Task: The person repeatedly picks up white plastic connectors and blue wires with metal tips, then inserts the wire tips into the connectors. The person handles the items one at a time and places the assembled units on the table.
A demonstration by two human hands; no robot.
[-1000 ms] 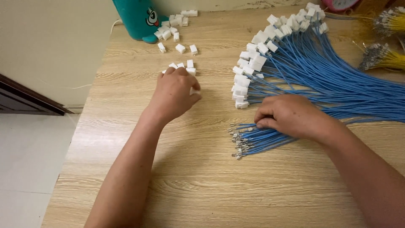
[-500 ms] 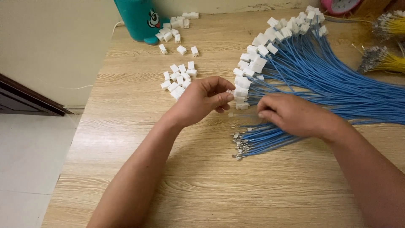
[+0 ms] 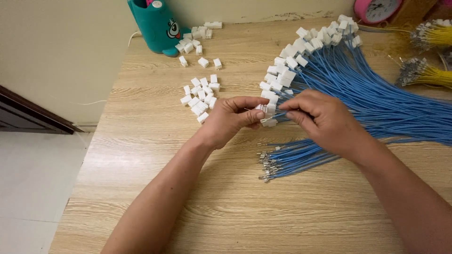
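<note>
A light wood-grain table fills the view from centre to 3 o'clock. A plain cream wall stands at 10 o'clock, with a dark brown furniture edge at 9 o'clock. Pale tiled floor lies at 8 o'clock; lighting is even and soft.

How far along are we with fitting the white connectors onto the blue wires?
Done: a big fan of blue wires with white connectors fitted. In hand: the left hand holds a white connector while the right hand pinches a wire at it. Left: the bare-ended blue wires and loose connectors.
</note>
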